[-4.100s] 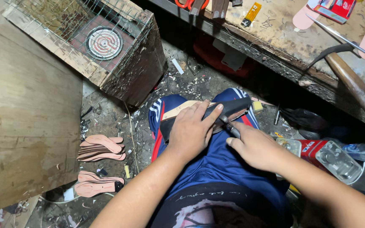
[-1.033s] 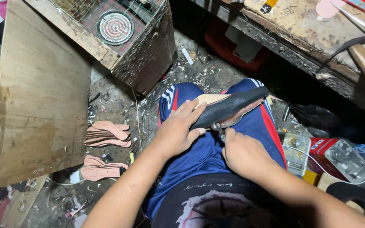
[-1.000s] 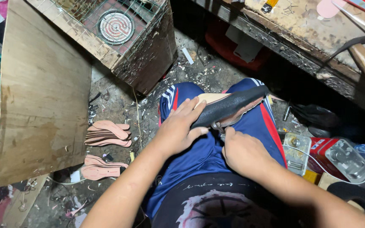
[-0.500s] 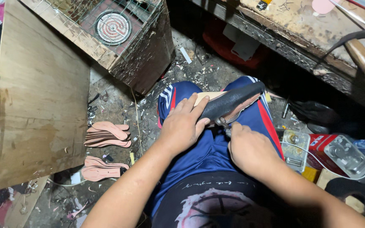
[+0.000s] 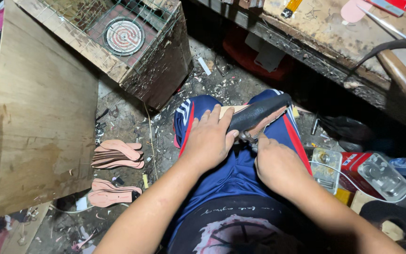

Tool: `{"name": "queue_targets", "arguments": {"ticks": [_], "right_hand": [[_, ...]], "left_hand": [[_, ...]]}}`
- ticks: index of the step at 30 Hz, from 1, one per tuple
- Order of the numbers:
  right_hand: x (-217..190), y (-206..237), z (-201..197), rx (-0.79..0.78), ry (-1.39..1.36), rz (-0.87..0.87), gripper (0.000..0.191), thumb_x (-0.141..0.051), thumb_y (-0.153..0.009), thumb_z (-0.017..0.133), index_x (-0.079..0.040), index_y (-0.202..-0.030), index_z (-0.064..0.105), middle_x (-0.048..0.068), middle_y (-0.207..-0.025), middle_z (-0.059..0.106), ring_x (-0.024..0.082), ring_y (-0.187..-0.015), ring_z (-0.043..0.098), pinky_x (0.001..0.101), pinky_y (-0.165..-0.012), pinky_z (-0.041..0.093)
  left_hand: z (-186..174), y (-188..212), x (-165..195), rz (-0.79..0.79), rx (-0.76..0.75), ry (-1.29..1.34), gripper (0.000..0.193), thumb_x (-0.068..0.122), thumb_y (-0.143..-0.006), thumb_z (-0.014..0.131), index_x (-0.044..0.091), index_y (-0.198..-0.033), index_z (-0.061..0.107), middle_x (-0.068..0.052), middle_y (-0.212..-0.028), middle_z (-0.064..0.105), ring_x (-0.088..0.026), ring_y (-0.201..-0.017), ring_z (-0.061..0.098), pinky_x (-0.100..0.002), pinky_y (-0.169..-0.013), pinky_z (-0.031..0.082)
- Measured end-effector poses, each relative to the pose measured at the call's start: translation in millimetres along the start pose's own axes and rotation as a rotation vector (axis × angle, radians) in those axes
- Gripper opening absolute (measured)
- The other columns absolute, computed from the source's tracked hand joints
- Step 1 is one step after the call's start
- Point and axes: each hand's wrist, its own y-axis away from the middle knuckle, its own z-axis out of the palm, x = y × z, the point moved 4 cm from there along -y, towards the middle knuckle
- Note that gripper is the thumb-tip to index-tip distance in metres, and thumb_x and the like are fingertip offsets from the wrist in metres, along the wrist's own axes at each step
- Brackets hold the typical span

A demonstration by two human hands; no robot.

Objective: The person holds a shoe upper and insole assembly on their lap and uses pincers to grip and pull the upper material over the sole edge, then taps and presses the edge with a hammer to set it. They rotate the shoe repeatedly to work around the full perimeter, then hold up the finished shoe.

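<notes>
Your left hand (image 5: 210, 143) still pins the black shoe upper (image 5: 258, 113) on your lap, now tilted higher; right hand (image 5: 278, 164), fingers closed on a small metal tool (image 5: 246, 137), works its edge.

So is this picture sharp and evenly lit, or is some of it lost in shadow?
Head view: the left hand, right hand and black shoe piece are sharp and well lit; under the workbench it falls into deep shadow; no obvious glare.
</notes>
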Motion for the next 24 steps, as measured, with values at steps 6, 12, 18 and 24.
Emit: {"name": "queue_targets", "arguments": {"ticks": [6, 12, 18, 24], "right_hand": [[-2, 0, -7, 0.081, -0.001, -0.027, 0.053, -0.009, -0.08, 0.058, 0.013, -0.128, 0.048, 0.029, -0.095, 0.068, 0.044, -0.085, 0.069, 0.0511, -0.078, 0.054], [4, 9, -5, 0.0, 0.016, 0.034, 0.029, -0.015, -0.087, 0.059, 0.004, -0.108, 0.054, 0.026, -0.093, 0.069, 0.043, -0.084, 0.07, 0.0526, -0.076, 0.055], [11, 4, 5, -0.116, 0.06, 0.133, 0.027, -0.022, -0.091, 0.059, 0.001, -0.105, 0.053, 0.024, -0.093, 0.071, 0.041, -0.088, 0.071, 0.0507, -0.082, 0.056], [10, -8, -4, 0.122, -0.04, -0.059, 0.055, -0.014, -0.08, 0.062, 0.013, -0.127, 0.051, 0.028, -0.094, 0.069, 0.043, -0.091, 0.069, 0.0495, -0.082, 0.054]], "left_hand": [[4, -1, 0, 0.008, 0.024, -0.027, 0.064, 0.037, -0.094, 0.062, 0.007, -0.147, 0.046, -0.029, -0.147, 0.047, -0.051, -0.129, 0.05, -0.062, -0.103, 0.04], [2, 3, 0, 0.058, 0.046, -0.034, 0.063, 0.039, -0.094, 0.063, 0.006, -0.146, 0.049, -0.03, -0.145, 0.048, -0.049, -0.126, 0.052, -0.059, -0.1, 0.043], [2, -2, 3, 0.009, -0.017, -0.035, 0.063, 0.039, -0.093, 0.063, 0.006, -0.145, 0.048, -0.03, -0.145, 0.047, -0.048, -0.127, 0.052, -0.064, -0.101, 0.04], [4, -19, 5, -0.045, -0.077, 0.011, 0.065, 0.039, -0.094, 0.061, 0.005, -0.148, 0.043, -0.029, -0.151, 0.041, -0.054, -0.133, 0.042, -0.068, -0.104, 0.033]]}}
